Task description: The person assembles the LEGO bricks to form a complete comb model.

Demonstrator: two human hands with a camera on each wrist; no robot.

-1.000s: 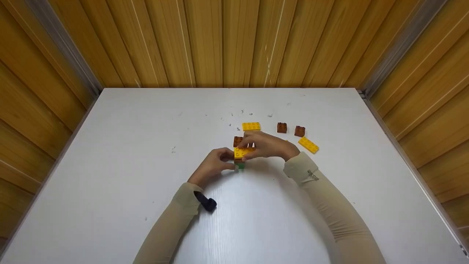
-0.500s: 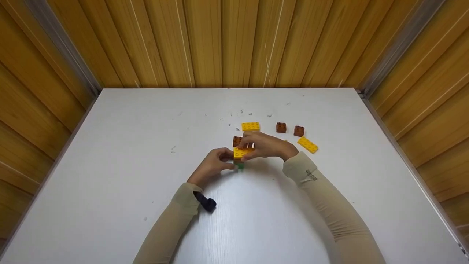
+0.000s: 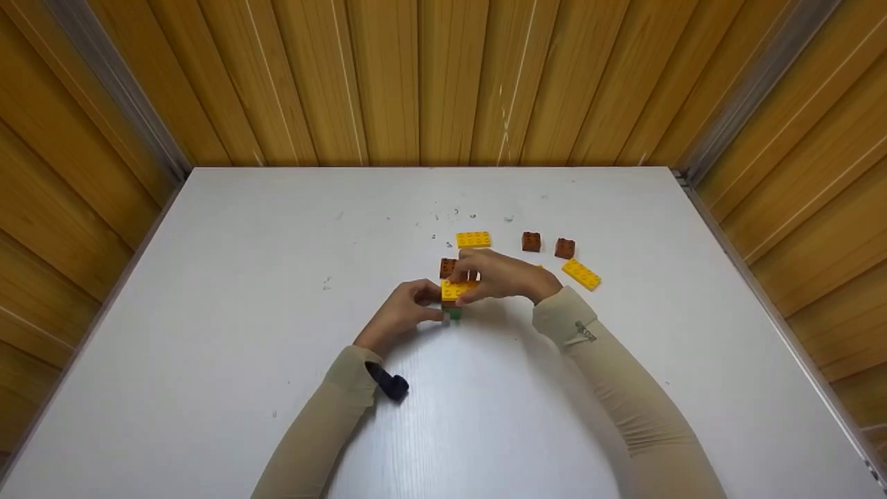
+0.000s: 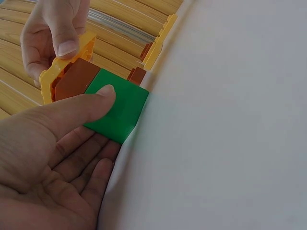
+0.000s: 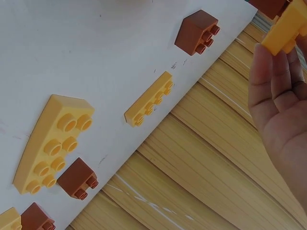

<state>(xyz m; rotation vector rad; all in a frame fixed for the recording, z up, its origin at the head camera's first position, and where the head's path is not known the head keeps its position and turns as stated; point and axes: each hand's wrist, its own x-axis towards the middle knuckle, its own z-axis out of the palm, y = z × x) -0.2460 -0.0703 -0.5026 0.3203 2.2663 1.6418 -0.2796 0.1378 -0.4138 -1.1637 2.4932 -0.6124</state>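
Observation:
In the head view my left hand [image 3: 402, 312] holds the low end of a small stack, thumb and fingers on either side of a green toy brick [image 4: 122, 108]. On the green brick sits a brown brick [image 4: 76, 79], as the left wrist view shows. A yellow eight-stud brick [image 3: 454, 289] lies over the brown one, slightly tilted, with brown studs showing beneath its edge. My right hand [image 3: 509, 272] pinches this yellow brick between thumb and fingers. Just beyond the stack stands another brown brick [image 3: 448, 267], partly behind my right fingers.
Beyond my right hand lies a loose yellow brick [image 3: 473, 239]. Farther right are two brown bricks [image 3: 531, 241] and another yellow brick [image 3: 581, 274]. Another bit of yellow is mostly hidden behind my right hand. Ribbed wood-look walls [image 3: 450, 83] border the white table [image 3: 277, 229].

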